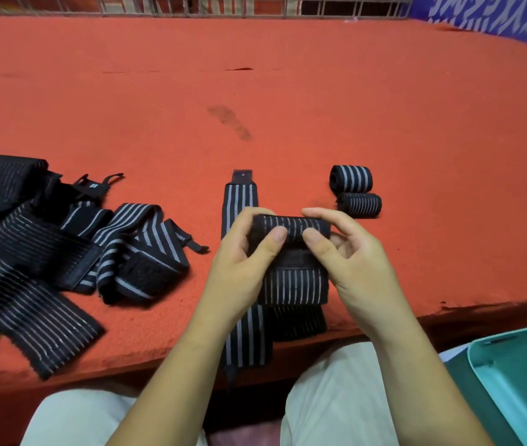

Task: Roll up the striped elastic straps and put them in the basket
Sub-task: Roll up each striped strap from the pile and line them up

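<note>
Pinching a half-rolled striped strap [291,226] at the centre of the frame, with the left hand [239,255] curling round the roll's left end and the right hand [355,265] curling round its right end, and pressing both thumbs onto the near face of the roll. Trailing the unrolled tail of that strap down toward the lower centre, as far as the near edge of the red cloth table [255,91]. Holding it over a flat wide-striped strap [239,201], itself lying lengthwise from mid-frame down past that same edge. Showing, right of centre and a little above the right hand, two finished rolls [350,178] touching each other on the cloth. Showing, at the left of the frame, a loose pile of straps [40,252] sprawling apart from the hands. Sitting with a teal basket [520,381] in the lower right corner, below the table edge, beside light trousers [336,397] and well apart from the held strap. Facing a railing [191,8] along the top edge and a blue banner [497,17] at the upper right.
</note>
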A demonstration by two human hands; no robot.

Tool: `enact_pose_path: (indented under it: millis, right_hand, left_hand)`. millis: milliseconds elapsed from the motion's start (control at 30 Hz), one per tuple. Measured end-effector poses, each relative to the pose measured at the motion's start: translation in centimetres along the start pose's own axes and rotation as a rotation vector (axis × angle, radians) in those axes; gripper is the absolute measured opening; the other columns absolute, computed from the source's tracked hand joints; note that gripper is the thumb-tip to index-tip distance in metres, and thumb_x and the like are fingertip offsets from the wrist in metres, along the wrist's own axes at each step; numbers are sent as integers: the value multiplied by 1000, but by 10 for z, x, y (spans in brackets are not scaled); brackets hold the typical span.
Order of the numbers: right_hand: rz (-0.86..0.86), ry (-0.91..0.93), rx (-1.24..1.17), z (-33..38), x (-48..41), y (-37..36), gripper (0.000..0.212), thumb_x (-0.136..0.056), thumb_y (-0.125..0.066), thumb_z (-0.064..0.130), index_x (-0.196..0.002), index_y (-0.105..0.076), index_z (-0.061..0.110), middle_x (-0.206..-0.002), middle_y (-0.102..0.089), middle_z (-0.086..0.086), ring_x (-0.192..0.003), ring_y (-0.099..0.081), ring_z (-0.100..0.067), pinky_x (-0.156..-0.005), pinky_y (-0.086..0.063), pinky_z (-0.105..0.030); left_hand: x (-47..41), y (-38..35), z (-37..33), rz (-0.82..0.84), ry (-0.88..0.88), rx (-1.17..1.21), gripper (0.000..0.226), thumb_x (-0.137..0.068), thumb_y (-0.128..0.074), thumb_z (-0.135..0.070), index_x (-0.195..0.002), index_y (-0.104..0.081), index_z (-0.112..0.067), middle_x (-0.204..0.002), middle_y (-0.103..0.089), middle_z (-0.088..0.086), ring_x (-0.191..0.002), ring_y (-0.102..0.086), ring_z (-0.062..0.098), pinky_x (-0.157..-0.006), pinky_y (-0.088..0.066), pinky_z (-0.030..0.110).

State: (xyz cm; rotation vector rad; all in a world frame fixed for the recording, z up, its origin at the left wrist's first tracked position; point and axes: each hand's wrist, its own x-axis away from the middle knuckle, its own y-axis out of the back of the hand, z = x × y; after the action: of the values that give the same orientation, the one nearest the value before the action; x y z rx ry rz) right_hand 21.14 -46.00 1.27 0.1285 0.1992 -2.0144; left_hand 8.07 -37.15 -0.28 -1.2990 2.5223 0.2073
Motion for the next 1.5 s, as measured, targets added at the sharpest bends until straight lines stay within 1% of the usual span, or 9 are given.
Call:
enact_pose_path:
  millis: [133, 233, 433, 600, 733, 867, 1100, 1300, 1500]
  right_hand:
    - [-17, 35, 93, 0, -2, 1, 23, -98, -58, 21, -118, -65, 14, -90, -73, 7, -86, -67, -2, -74, -51, -18]
    - [-9, 109, 72, 3, 0, 3, 23, -96, -61, 5, -116, -64, 14, -96, -72, 7, -94, -67, -4, -80, -51, -17]
    - [58, 134, 86, 6, 0, 4, 33, -85, -73, -1, -108, -70, 22, -102, -74, -1, -97, -70, -14, -85, -53, -24]
    - [-19, 88, 95, 6, 0, 2, 29, -89, -66, 26, -117, -68, 17, -98, -74, 10, -94, -67, 0, -82, -49, -15]
    - [-1, 152, 86, 3, 1, 4, 25, -94, -64, 8, -118, -65, 15, -105, -72, 7, -102, -67, -6, -87, -49, -17]
    - [57, 190, 69, 3, 2, 6, 39, -90, -64, -7, -118, -63, 21, -110, -69, 3, -108, -65, -15, -93, -50, -26]
    - [32, 121, 112, 6, 2, 1, 29, -95, -60, 26, -124, -61, 20, -106, -70, 9, -101, -66, -5, -85, -51, -21]
    - [44, 200, 119, 4, 2, 4, 30, -90, -65, -6, -111, -66, 16, -100, -69, 9, -98, -65, -9, -86, -50, -21]
    - [-41, 105, 12, -2, 4, -2, 39, -90, -63, 28, -129, -61, 22, -114, -70, 6, -109, -66, -9, -90, -53, -26]
  left_hand:
    - [6, 0, 3, 101, -9, 32, 29, -93, -58, -15, -122, -56, -19, -107, -63, -4, -100, -61, 11, -93, -50, 35]
    - [6, -1, 3, 72, 41, -14, 33, -95, -57, -33, -128, -55, -28, -121, -63, -7, -113, -60, 8, -101, -48, 32]
    - [0, -1, -1, -54, 52, -50, 27, -93, -61, -47, -99, -61, -21, -86, -65, -9, -84, -62, 9, -79, -49, 34]
    - [3, 1, 2, 39, -22, 75, 24, -90, -66, -25, -113, -62, -29, -108, -63, 2, -99, -59, 15, -94, -47, 39]
    - [3, -1, 0, 12, 36, 64, 32, -94, -61, -33, -126, -58, -27, -126, -64, 3, -118, -60, 18, -102, -47, 37]
    - [1, -4, -4, -5, 114, 92, 31, -98, -56, -40, -117, -61, -17, -108, -72, -4, -104, -68, 11, -86, -51, 26]
    - [4, 0, -3, 80, -10, 114, 35, -94, -56, -10, -127, -56, -22, -112, -65, 2, -103, -61, 13, -95, -52, 31]
    - [3, -3, -2, 17, 146, 78, 43, -90, -60, -53, -114, -62, -18, -104, -72, -1, -99, -68, 15, -89, -54, 35]
    - [3, 3, -1, 61, 42, 164, 33, -93, -58, -14, -126, -55, -18, -110, -66, 3, -102, -64, 14, -89, -54, 30]
